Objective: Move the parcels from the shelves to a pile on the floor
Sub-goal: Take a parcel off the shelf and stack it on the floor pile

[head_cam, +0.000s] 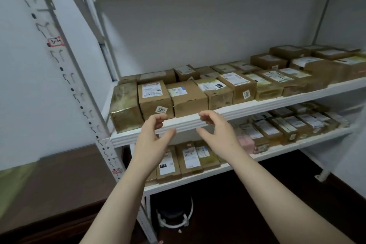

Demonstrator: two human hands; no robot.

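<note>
Indoors, white shelves [198, 123], boxed parcels [188, 98], dark floor [257, 194]

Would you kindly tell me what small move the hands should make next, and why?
Probably reach forward and grip the blue-labelled box by its sides. The left hand and right hand hover empty at the shelf edge, and that box sits at the front between them.

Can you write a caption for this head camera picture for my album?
An empty left hand and right hand reach toward brown parcels on the upper shelf.
</note>
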